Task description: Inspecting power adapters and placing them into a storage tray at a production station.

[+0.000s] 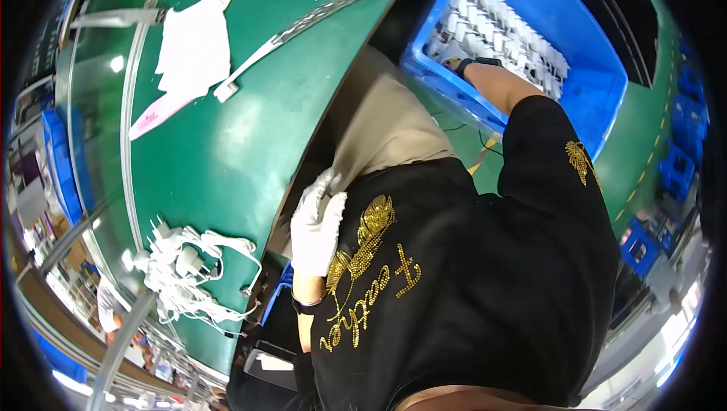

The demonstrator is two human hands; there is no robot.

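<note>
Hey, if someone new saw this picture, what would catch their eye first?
Probably the big blue bin at the upper right, holding rows of white parts, with the right forearm extending into it. Next, the white-gloved left hand near the middle, beside the black shirt with its glittering gold pattern. Then the tangle of white cables on the green table at the lower left.

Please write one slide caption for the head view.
Right hand at white parts in a blue bin; gloved left hand beside beige trousers.
</note>
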